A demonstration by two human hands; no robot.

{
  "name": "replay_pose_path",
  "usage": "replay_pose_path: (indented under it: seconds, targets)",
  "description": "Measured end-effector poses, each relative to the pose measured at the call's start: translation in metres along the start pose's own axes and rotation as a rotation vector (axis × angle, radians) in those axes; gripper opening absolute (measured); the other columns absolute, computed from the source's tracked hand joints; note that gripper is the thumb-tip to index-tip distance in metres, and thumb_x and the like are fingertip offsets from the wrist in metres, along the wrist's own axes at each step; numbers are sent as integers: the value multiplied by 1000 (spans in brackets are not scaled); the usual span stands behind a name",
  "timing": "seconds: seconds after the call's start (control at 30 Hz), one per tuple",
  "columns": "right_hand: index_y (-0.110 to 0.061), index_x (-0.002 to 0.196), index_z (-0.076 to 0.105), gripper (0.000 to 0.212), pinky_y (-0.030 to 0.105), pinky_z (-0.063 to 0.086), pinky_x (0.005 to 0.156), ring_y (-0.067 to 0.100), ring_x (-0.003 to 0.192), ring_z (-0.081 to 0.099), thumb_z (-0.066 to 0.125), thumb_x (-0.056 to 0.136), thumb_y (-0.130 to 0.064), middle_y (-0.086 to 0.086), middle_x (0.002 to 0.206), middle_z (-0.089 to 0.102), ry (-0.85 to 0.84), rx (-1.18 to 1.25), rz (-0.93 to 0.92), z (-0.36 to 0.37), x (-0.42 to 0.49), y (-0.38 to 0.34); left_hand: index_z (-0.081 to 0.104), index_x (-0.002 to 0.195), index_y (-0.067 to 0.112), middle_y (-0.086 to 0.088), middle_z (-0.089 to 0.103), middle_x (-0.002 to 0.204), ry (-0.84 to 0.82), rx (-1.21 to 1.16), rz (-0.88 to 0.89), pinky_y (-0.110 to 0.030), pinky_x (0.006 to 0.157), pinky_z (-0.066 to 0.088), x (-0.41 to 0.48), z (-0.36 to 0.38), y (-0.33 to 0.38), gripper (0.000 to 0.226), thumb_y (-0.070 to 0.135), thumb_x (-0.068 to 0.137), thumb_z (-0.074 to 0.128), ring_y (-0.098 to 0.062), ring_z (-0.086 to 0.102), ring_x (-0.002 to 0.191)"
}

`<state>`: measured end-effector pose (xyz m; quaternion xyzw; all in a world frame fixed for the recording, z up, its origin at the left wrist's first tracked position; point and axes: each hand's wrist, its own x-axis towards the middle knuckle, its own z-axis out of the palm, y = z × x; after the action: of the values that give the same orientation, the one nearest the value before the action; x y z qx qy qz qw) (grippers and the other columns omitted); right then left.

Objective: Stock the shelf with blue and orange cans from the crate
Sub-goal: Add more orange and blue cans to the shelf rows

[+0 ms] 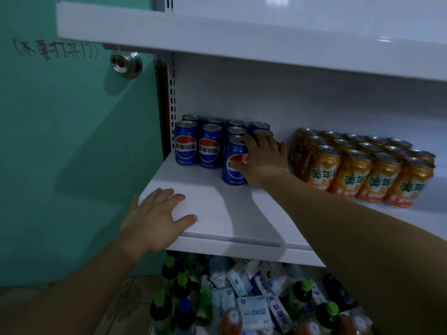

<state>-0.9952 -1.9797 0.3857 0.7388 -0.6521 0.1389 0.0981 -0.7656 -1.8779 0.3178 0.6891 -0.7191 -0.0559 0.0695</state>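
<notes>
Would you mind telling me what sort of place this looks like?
Probably a small shop or a mock-up of one: a white slotted retail shelf holds neat rows of blue cans and orange cans, with mixed bottles and packets below.

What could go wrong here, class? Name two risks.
The thumb of the right hand touches the front blue can, which stands ahead of its row and might topple. The right forearm passes close by the orange cans and could knock the front ones off the shelf.
</notes>
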Motion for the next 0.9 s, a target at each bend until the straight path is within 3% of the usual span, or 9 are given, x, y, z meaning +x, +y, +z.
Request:
replay_pose_path:
  seconds: [0.17,0.27,0.37,0.57,0.77,0.9]
  targets:
    - [-26,150,21,76,50,21,115,30,142,24,41,89,-67,7,156,26,-4,68,47,-21,-28,34,14,149,39,11,5,160,-57,-1,-9,-48,118,0,1,-5,1,71,73,87,25,-11,3,147]
    - [-24,146,29,71,48,35,107,32,133,37,43,90,-64,10,149,36,-75,65,150,-37,-55,70,16,150,36,9,6,160,-129,-22,-65,-53,117,2,6,-12,1,72,70,88,31,-14,5,147]
    - [-23,148,27,74,48,36,107,35,133,38,42,89,-65,11,151,34,-77,44,292,-54,-92,114,21,150,28,2,13,160,-190,-40,-93,-55,116,9,10,-26,30,79,66,86,44,-21,16,145]
    - [-19,145,33,73,45,42,101,34,126,46,40,91,-66,11,144,45,-80,1,500,-82,-186,201,33,145,25,0,29,153,-310,-207,354,-42,109,35,-16,-6,193,80,62,79,59,-21,40,134]
    - [-17,147,32,72,45,43,100,32,127,45,42,92,-63,10,144,44,-87,-9,727,-103,-306,278,35,144,24,0,33,150,-391,-176,793,-39,108,36,-83,41,349,71,55,85,58,-22,38,132]
    - [-20,139,41,66,45,47,94,32,119,50,45,89,-64,9,137,50,-116,-15,927,-101,-398,323,26,149,24,0,22,157,-526,-132,925,-41,111,34,-130,91,421,76,54,87,58,-22,31,139]
